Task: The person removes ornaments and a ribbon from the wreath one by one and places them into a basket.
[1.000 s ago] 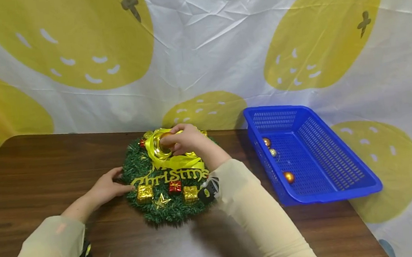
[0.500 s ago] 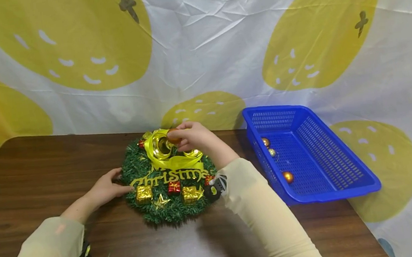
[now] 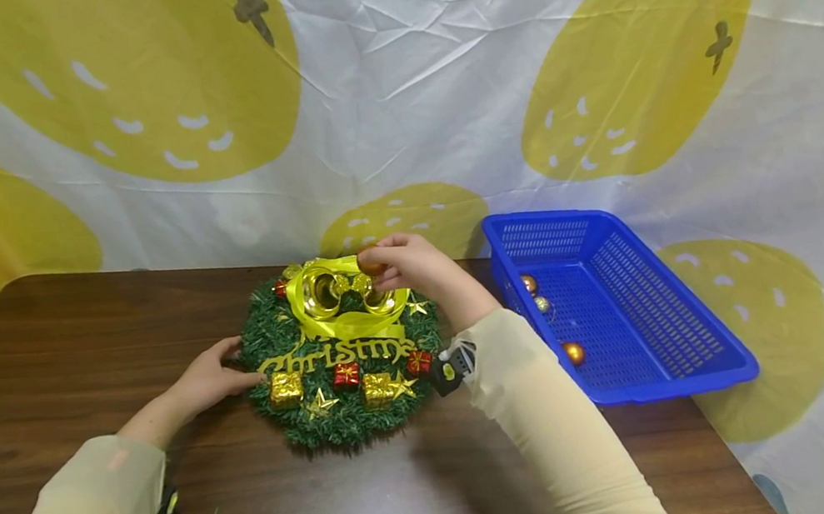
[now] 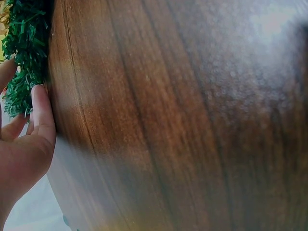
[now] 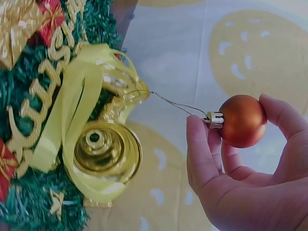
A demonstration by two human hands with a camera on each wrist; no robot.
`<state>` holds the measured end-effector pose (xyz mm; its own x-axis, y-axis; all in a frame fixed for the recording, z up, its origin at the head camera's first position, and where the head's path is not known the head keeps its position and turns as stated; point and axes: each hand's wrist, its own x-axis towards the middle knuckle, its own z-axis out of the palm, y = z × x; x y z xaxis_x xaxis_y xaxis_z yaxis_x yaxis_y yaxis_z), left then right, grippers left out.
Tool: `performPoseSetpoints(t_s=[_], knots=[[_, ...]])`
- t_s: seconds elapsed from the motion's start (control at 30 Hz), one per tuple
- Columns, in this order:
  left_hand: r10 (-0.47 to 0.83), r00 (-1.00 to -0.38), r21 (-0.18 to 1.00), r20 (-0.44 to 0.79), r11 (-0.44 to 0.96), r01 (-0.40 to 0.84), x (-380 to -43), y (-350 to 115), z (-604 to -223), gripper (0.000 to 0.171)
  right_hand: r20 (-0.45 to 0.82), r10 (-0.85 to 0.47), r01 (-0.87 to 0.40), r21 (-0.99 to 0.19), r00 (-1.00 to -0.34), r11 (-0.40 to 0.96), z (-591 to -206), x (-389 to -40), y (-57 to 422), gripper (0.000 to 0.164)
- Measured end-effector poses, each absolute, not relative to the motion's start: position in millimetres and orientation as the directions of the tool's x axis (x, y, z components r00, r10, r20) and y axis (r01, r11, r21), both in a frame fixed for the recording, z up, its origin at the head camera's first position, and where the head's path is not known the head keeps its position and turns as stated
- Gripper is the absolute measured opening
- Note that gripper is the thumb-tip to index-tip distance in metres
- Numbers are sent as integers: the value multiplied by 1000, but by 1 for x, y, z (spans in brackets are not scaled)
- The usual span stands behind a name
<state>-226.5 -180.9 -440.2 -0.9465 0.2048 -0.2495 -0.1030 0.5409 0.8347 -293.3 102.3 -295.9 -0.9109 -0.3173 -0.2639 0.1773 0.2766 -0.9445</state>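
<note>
A green Christmas wreath [image 3: 346,423] lies on the table, bearing gold lettering [image 3: 343,354], gold and red gift boxes, stars and two gold bells with a yellow ribbon [image 3: 355,327]. At its left edge, my left hand [image 3: 214,378] grips the greenery, thumb on the front and fingers along the side; the left wrist view shows those fingers [image 4: 44,113] against the tinsel. My right hand [image 3: 413,265] pinches a matte copper-orange bauble [image 5: 243,121] with a silver cap, over the wreath's upper right. From the cap a thin string loop [image 5: 178,103] stretches toward the bells [image 5: 108,149].
On the right of the table stands a blue perforated basket [image 3: 685,386] with a few small baubles inside, one a shiny orange bauble [image 3: 575,353]. Behind the dark wooden table [image 3: 102,323] hangs a white curtain [image 3: 394,83] with yellow fruit prints.
My right hand has moved right and slightly up with the bauble, from over the left bell to beyond the right one, uncovering both bells. The left hand has stayed at the wreath's edge.
</note>
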Motion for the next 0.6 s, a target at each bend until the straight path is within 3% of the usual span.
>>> performPoseSetpoints(t_s=[0.13,0.37,0.6], knots=[[203,-947,836,-248,539,-104,-227,-181,-440,93,-252,-303,169,-947,-919,273,-291,-296,111,25],[217,-942,846,-255,521,-109,-226,-181,-439,94,-254,-256,178,-941,-933,287,-282,-300,127,39],[219,-941,847,-257,520,-110,-226,-180,-439,93,-221,-228,154,-948,-948,280,-277,-304,147,20]])
